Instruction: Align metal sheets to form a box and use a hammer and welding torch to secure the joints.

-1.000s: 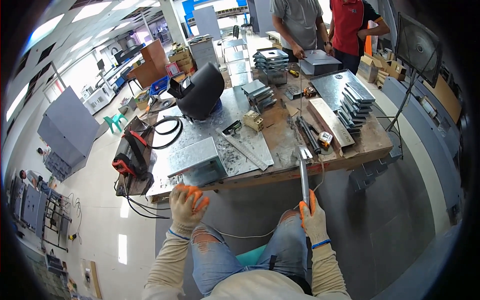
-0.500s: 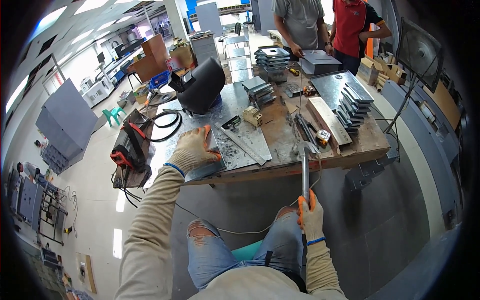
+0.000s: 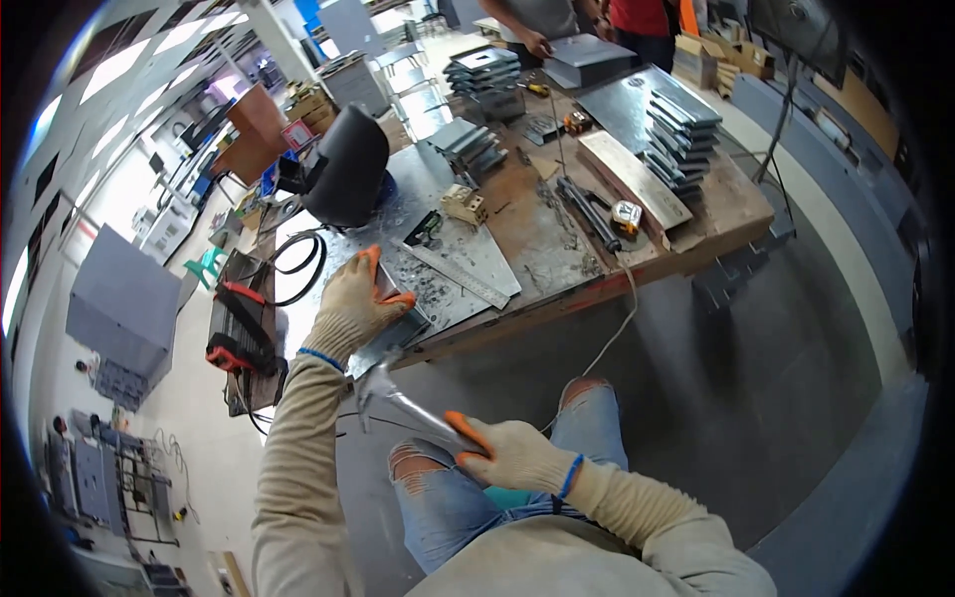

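- The left hand (image 3: 350, 306), in a knit glove with orange fingertips, lay closed over a small grey metal box (image 3: 403, 316) at the near left edge of the table (image 3: 736, 214), fingers curled over its top.
- The right hand (image 3: 509, 456), gloved the same way, was wrapped tight around the handle of a hammer (image 3: 398, 396), held low above the person's lap.
- The hammer's metal head pointed up and left, just below the box and the table edge; whether it touched the box could not be told.
- The box sat on a grey steel sheet (image 3: 487, 261) that covered the left part of the table.
- A steel ruler (image 3: 460, 276) lay flat on that sheet, just right of the left hand.
- A black welding helmet (image 3: 348, 164) stood farther back on the table, behind the left hand.
- A coil of black cable (image 3: 298, 267) lay to the left of the hand, beside a red and black machine (image 3: 237, 328) at the table's left end.
- A tape measure (image 3: 626, 216) rested on the wooden part of the table, well to the right.
- Stacks of grey metal parts (image 3: 681, 129) stood at the far right side.
- Two other people (image 3: 577, 15) stood at the table's far end, only their torsos and a hand in view.
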Action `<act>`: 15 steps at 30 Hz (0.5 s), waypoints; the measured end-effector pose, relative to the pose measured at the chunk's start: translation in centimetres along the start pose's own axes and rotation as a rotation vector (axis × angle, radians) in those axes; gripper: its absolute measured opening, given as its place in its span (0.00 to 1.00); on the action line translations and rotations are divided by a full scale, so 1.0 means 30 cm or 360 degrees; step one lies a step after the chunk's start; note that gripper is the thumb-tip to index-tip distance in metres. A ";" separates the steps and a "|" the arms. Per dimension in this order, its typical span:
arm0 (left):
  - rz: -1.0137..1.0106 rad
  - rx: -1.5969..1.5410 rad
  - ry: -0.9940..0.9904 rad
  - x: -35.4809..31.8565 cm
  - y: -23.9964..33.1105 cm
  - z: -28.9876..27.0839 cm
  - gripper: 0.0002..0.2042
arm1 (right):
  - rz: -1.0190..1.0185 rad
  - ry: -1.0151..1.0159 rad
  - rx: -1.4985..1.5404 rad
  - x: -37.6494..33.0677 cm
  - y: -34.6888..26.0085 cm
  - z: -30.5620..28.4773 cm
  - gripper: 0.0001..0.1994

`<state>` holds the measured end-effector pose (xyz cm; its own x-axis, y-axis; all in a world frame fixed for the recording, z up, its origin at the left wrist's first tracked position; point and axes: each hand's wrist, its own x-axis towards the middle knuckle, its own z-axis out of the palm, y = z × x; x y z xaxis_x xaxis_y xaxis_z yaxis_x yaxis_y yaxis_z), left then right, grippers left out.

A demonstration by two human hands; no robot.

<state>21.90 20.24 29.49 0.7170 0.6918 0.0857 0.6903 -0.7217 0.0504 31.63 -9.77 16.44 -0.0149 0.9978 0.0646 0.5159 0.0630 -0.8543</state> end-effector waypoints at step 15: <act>-0.0103 -0.0038 -0.0064 0.007 0.018 -0.001 0.49 | 0.0141 -0.0247 -0.0208 0.308 -0.105 -0.189 0.19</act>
<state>22.41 20.00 29.56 0.6744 0.7372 0.0415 0.7334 -0.6753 0.0784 34.72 -0.87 22.66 -0.0911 0.9912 -0.0962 0.6276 -0.0179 -0.7784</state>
